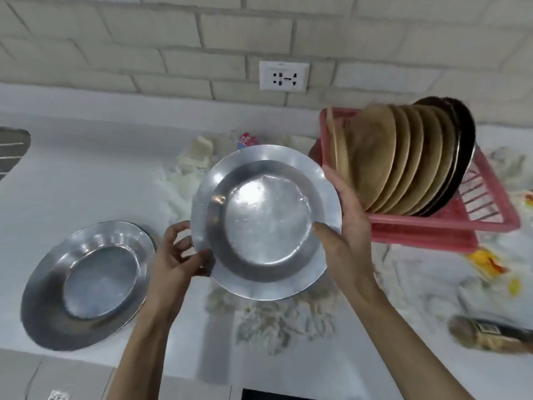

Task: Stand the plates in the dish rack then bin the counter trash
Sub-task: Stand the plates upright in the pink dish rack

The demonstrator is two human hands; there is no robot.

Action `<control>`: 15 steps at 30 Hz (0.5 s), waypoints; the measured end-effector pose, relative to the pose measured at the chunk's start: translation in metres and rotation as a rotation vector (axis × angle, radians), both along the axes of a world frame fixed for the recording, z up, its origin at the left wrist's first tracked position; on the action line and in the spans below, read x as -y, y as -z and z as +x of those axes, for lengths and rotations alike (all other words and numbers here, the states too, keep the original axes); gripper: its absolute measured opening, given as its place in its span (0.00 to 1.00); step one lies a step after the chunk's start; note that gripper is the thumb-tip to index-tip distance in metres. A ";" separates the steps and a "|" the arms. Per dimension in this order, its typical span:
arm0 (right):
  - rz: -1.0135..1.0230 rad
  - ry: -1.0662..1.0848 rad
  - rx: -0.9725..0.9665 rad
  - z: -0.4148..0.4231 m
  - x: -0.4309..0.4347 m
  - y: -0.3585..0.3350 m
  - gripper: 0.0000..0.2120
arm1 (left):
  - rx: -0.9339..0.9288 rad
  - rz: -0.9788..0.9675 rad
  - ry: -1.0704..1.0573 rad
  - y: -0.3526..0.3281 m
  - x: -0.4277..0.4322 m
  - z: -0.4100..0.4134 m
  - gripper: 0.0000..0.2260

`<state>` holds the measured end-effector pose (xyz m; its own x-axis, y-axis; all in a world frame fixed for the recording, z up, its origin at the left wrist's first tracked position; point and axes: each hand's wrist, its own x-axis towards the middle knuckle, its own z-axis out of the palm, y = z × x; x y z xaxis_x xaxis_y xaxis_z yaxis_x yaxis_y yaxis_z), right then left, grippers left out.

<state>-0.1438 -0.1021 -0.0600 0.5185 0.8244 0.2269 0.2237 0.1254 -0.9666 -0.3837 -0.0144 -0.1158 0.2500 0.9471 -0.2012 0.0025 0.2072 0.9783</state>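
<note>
A round steel plate (265, 223) hung tilted over the surface's middle. The right grip (346, 232) clasped its right rim, thumb inside; the left grip (178, 255) pinched its lower-left rim. The pink plastic dish rack (432, 226), toward the surface's far right corner, lay just right of the right grip, the nearer of the 2.
</note>
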 end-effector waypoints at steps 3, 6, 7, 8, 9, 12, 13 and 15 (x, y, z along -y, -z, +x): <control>0.059 -0.007 -0.011 0.033 0.026 -0.014 0.33 | -0.021 0.028 0.119 -0.010 0.022 0.032 0.34; 0.101 0.022 -0.103 0.065 0.053 -0.029 0.33 | -0.073 0.058 0.244 -0.019 0.047 0.064 0.43; 0.102 0.031 -0.152 0.074 0.058 -0.033 0.33 | -0.059 0.052 0.257 -0.021 0.054 0.073 0.44; 0.097 0.029 -0.206 0.085 0.065 -0.035 0.31 | -0.042 0.051 0.257 -0.022 0.063 0.085 0.44; 0.085 0.013 -0.257 0.099 0.071 -0.037 0.30 | -0.027 0.049 0.245 -0.024 0.072 0.097 0.43; 0.038 -0.069 -0.331 0.136 0.088 -0.041 0.28 | -0.001 0.033 0.242 -0.023 0.096 0.134 0.42; 0.029 -0.099 -0.352 0.147 0.094 -0.042 0.29 | -0.001 0.034 0.248 -0.023 0.103 0.145 0.42; 0.011 -0.159 -0.389 0.167 0.105 -0.045 0.33 | 0.005 0.040 0.253 -0.022 0.113 0.166 0.42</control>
<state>0.0228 -0.2068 -0.0154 0.4339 0.8997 0.0479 -0.1810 0.1392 -0.9736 -0.2181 -0.1275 -0.0934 0.4808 0.8615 -0.1631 0.0445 0.1618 0.9858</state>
